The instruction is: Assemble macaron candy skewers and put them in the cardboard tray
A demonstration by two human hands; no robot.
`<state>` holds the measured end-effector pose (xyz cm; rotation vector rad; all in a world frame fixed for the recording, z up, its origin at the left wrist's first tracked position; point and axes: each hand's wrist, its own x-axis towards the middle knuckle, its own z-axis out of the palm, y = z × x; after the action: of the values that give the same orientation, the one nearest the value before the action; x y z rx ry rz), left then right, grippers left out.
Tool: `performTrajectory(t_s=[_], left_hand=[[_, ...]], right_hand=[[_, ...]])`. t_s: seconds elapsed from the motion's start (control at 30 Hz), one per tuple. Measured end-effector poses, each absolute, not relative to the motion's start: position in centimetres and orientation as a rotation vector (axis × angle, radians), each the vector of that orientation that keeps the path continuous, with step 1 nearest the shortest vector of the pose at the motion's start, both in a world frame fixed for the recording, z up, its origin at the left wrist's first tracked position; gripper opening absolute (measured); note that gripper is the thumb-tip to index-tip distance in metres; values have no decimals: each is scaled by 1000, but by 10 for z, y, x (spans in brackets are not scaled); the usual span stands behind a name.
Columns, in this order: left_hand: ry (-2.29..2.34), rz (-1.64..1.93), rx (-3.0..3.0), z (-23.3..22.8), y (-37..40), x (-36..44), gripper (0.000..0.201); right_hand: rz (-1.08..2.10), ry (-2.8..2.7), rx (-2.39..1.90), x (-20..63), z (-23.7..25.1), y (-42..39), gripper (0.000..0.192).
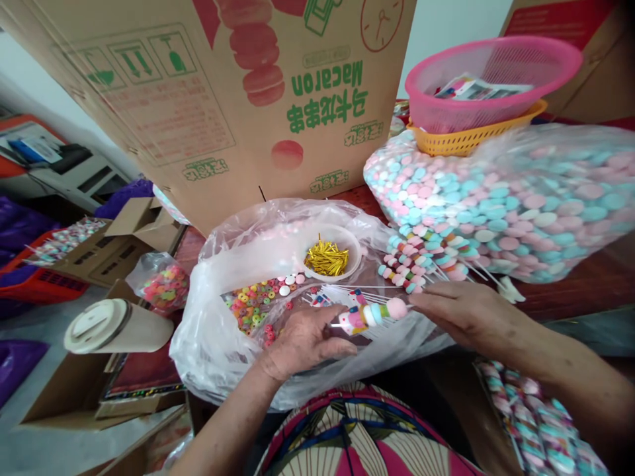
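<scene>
A candy skewer (374,314) lies across the front of the plastic-lined work area, threaded with a pink ball, green, white and yellow pieces and a printed pink piece near its tip. My right hand (454,311) grips its stick just behind the pink ball. By the bare tip is my left hand (305,334), its thumb and fingers apart around the stick's end; whether they touch it I cannot tell. Beyond the hands, a white bowl (358,254) holds gold twist ties (327,258). Ring-shaped coloured candies (253,304) lie loose left of it. Several finished skewers (421,254) are piled to the right.
A big cardboard box (198,106) stands at the back. On the right, a large clear bag of pastel candies (496,205) carries a yellow basket (446,140) and a pink basket (421,109). A lidded cup (143,327) and a small candy bag (166,287) are on the left.
</scene>
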<state>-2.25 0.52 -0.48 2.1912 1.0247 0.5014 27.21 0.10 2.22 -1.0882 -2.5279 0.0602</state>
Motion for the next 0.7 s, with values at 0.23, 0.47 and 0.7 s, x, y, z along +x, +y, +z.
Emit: performTrajectory(t_s=[0.23, 0.47, 0.7], left_hand=[[891, 327, 1708, -6, 8, 4, 25], [873, 204, 1416, -1, 14, 18, 29], [1018, 330, 1605, -21, 6, 32, 17]], right_hand=[[-23, -2826, -795, 256, 28, 8, 26], [-54, -2841, -684, 243, 35, 11, 23], [170, -2807, -863, 220, 4, 10, 15]])
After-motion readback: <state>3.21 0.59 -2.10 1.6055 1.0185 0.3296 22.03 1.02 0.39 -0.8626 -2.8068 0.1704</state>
